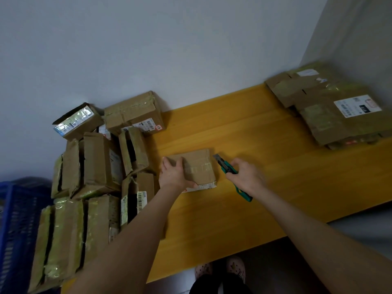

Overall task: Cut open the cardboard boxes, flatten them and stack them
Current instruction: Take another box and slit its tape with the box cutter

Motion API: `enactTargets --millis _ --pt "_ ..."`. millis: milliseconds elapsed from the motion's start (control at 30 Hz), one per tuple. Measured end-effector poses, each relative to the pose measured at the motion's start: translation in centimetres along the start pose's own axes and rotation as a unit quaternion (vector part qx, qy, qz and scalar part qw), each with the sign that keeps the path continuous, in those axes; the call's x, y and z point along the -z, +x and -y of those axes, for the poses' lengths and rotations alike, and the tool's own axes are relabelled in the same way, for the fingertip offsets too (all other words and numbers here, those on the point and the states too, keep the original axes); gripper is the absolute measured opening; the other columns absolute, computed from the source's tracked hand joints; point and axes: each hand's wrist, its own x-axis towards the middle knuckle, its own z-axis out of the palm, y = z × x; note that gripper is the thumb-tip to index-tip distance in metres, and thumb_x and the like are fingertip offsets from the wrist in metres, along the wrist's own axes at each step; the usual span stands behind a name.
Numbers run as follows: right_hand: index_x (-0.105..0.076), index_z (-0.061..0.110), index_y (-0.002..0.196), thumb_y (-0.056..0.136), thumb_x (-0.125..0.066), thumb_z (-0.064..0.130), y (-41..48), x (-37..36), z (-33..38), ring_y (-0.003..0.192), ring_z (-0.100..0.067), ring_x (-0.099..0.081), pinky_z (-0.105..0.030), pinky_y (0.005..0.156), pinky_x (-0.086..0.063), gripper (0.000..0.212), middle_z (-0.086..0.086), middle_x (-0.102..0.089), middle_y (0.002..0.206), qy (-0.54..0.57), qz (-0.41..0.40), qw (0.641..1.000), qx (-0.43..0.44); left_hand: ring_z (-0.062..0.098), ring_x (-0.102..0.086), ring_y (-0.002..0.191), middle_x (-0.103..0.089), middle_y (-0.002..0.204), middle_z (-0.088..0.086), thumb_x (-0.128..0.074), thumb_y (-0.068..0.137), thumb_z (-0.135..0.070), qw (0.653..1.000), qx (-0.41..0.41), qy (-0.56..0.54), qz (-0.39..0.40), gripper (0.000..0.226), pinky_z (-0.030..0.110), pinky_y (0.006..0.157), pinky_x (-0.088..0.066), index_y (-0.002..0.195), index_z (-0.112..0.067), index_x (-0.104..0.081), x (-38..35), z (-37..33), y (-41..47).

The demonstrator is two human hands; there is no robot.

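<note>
On the desk, small box: lies flat near the middle of the yellow desk, with clear tape across its top and a label on the near side.
Left hand: lies over the box's left end, fingers curled over the far edge and thumb along the near one, gripping it in place.
Right hand: wrapped round the green utility knife, blade out and pointing at the box's far right corner. I cannot tell whether the tip touches the card.
Handling: the box looks light and fairly stiff, and would likely skid on the smooth wood under a cut, so the hold belongs on the end away from the blade. The tape looks slick, and the seam beneath it is the place to slit.
Edges: the pile of boxes crowds the left, just beside the left wrist. The desk's front edge runs beneath the forearms.
Open room: bare wood lies to the right of the knife, well apart from the flattened stack in the far right corner, probably where this one goes.
Off the desk: blue crate at far left.
</note>
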Motion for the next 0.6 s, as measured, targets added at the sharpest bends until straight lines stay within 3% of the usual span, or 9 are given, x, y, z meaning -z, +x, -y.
enactTargets --millis 167,467,600 --pt "-0.052 0.029 0.123 0.087 -0.059 0.037 0.4 0.2 -0.3 0.063 -0.016 -0.057 -0.022 0.046 -0.037 0.038 0.003 -0.058 0.077 0.001 0.009 0.999 0.035 0.035 0.002 0.148 0.007 0.160 0.019 -0.080 0.065 -0.057 1.000 0.011 -0.001 0.002 0.120 0.047 0.112 -0.031 0.154 -0.022 -0.007 -0.3 0.3 0.4" --pt "-0.057 0.028 0.121 0.085 -0.062 0.033 0.5 0.4 -1.4 0.056 -0.008 -0.052 -0.021 0.044 -0.035 0.037 0.007 -0.058 0.073 0.004 0.018 0.996 0.087 0.034 0.001 0.148 0.006 0.160 0.017 -0.077 0.067 -0.060 1.000 0.009 0.012 -0.003 0.116 0.045 0.111 -0.033 0.154 -0.023 -0.009 -0.4 0.4 0.3" --pt "-0.057 0.028 0.121 0.084 -0.063 0.031 0.3 0.7 -1.9 0.061 -0.012 -0.058 -0.022 0.046 -0.039 0.037 0.003 -0.063 0.077 0.014 0.041 0.995 0.092 0.034 0.000 0.148 0.006 0.160 0.018 -0.077 0.068 -0.059 1.000 0.012 0.018 0.001 0.116 0.045 0.110 -0.034 0.154 -0.022 -0.010 -0.2 0.1 0.2"
